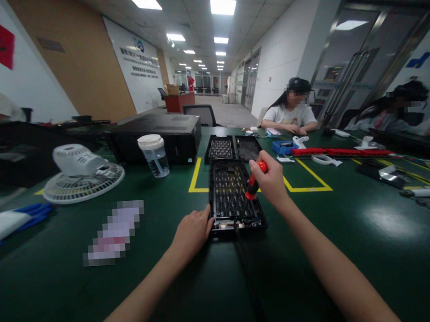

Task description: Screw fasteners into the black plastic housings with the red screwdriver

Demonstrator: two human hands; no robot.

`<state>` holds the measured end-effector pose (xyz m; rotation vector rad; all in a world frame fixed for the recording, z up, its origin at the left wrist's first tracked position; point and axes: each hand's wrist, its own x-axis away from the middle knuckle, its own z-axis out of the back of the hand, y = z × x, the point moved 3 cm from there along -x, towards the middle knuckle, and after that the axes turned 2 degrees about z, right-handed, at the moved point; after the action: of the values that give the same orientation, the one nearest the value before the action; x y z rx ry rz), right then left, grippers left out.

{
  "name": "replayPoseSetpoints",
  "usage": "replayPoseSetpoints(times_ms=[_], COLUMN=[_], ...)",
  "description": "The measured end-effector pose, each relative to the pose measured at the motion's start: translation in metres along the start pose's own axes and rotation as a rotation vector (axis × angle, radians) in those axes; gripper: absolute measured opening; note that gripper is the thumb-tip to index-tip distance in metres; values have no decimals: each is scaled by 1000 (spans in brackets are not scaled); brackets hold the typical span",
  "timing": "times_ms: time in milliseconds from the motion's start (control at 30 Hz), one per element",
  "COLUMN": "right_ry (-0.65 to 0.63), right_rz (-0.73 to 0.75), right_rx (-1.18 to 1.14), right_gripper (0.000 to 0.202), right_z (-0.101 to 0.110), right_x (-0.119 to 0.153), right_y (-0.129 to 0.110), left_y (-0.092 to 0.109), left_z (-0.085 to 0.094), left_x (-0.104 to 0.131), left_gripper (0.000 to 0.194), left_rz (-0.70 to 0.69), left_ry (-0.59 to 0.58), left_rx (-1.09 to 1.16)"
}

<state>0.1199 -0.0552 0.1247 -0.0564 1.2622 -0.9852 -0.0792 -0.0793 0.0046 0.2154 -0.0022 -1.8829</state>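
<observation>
A black rectangular device with rows of small compartments lies on the green table. Its near end shows exposed parts, and a black cable runs from there toward me. My right hand is closed round a red and black screwdriver, whose lower end points down at the device's right side; the tip is too dark to make out. Against the left edge of the device rests my left hand, its fingers pressed to the side.
Behind the device stands an open black case. To the left are a lidded cup, a white fan and a large black box. A blue tray and red strip lie right. People sit across the table.
</observation>
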Motion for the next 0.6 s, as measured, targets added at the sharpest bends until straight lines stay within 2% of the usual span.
replayPoseSetpoints(times_ms=[600], right_ry=[126], right_rz=[-20], right_rx=[104], right_gripper=[28], right_z=[-4], right_x=[6], right_y=[-2], left_y=[0], left_z=[2], left_x=[1], left_gripper=[44], left_rz=[-6], left_ry=[3], left_rx=[13])
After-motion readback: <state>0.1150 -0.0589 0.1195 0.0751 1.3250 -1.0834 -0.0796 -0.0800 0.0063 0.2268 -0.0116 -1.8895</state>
